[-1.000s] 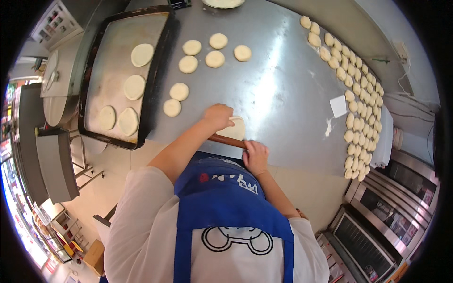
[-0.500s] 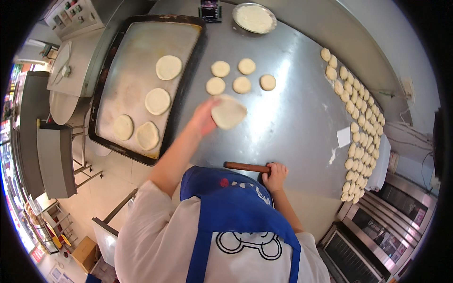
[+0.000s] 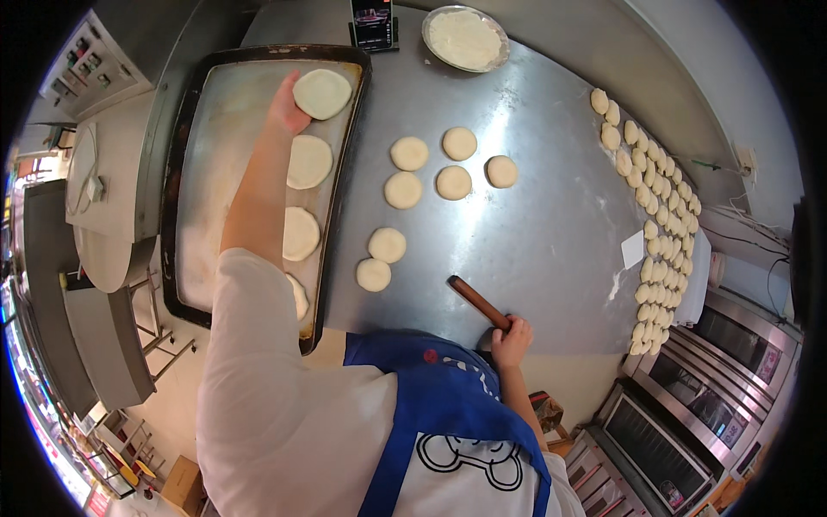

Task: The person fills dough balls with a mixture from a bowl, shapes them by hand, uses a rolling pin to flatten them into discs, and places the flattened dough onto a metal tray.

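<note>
My left hand [image 3: 293, 107] reaches over the far right part of the dark-rimmed baking tray [image 3: 183, 172], fingers curled at the edge of a flat dough round [image 3: 324, 93]. Nearer along the tray's right side lie more flat rounds, among them one round [image 3: 310, 162] just below my hand and another round [image 3: 301, 233]. My forearm and sleeve partly cover the nearest one. By the table's near edge my right hand [image 3: 513, 341] grips one end of a brown rolling pin [image 3: 479, 302], which slants away to the left. Several smaller, thicker dough discs [image 3: 454, 183] sit on the metal table [image 3: 551, 241].
At the far edge stand a metal bowl of flour [image 3: 466, 39] and a phone [image 3: 373, 24] on a stand. Many small dough pieces [image 3: 659, 246] line the table's right side, beside a white card [image 3: 633, 250]. Ovens [image 3: 689, 405] are at the lower right.
My left hand has carried the dough round from above the table to the tray's far right. Two discs by the tray now show. The rolling pin has swung to a steeper slant.
</note>
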`<state>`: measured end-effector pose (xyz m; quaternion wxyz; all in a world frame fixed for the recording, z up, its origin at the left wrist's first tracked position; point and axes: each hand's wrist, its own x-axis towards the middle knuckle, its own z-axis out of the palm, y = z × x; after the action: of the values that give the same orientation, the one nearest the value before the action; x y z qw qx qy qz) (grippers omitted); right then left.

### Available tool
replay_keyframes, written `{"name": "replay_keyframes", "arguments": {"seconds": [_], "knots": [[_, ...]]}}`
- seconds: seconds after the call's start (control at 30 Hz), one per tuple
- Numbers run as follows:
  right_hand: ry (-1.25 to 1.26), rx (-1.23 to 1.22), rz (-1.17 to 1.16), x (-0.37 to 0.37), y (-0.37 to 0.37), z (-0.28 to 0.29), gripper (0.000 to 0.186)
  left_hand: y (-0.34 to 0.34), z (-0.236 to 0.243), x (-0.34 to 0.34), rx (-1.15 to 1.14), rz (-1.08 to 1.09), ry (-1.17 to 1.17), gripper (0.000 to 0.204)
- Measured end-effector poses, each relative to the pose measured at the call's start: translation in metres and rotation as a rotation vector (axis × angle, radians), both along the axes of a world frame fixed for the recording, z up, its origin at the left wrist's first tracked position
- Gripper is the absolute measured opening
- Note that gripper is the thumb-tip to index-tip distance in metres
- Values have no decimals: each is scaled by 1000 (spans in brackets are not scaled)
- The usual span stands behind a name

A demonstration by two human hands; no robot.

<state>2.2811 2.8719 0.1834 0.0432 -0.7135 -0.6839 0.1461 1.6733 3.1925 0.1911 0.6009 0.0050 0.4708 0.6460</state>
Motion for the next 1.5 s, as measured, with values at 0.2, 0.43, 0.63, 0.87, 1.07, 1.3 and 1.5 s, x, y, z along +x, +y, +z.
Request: {"name": "replay_keyframes", "arguments": {"seconds": [0.2, 0.43, 0.63, 0.87, 1.07, 1.3, 1.5], "knots": [[29, -44, 3, 2, -4, -4, 38, -9, 14, 20, -47, -230, 1323, 54], [233, 111, 360, -4, 73, 15, 33, -115, 87, 175, 434, -405, 2041, 40], [370, 295, 394, -26, 222, -16, 27, -282, 12, 367, 791, -1184, 1780, 61], [237, 439, 238, -96, 315, -50, 36, -338, 5, 406, 252, -1011, 1783, 42], [601, 79, 279, -108, 272, -3, 35, -371, -15, 391, -152, -794, 1719, 45], [684, -581, 508, -13, 141, 42, 28, -340, -18, 374, -118, -734, 1855, 48], [365, 188, 768, -12, 89, -1, 22, -300, -14, 359, 24, -841, 1904, 42]]}}
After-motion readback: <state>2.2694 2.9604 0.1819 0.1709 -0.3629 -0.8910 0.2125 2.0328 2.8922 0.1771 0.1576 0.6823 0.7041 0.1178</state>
